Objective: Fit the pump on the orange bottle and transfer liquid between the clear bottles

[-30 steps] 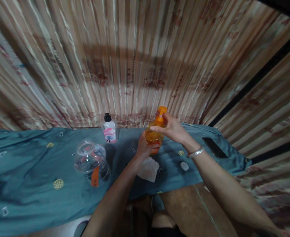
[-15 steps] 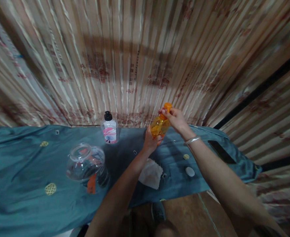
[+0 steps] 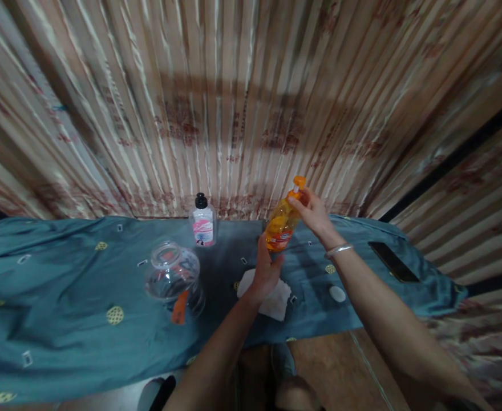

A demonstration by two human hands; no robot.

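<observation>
An orange pump bottle (image 3: 282, 227) tilts to the right above the green cloth. My right hand (image 3: 313, 212) grips it at the neck, just under the orange pump head. Near the bottle's base is my left hand (image 3: 268, 268), its fingers apart, with the fingertips close to the lower side; whether they touch it is unclear. Below my left hand a white cloth piece (image 3: 279, 302) lies partly covered. A clear bottle with a black cap and pink label (image 3: 203, 227) stands upright to the left.
A clear round jar (image 3: 169, 277) with an orange tag stands on the green cloth (image 3: 75, 297) at left. On the right lie a white round object (image 3: 337, 294) and a dark phone (image 3: 393, 261). A pleated curtain (image 3: 234, 114) hangs behind.
My left hand has slid down from around the bottle and its fingers have opened. My right hand has shifted to the neck below the pump head. The view has moved slightly left.
</observation>
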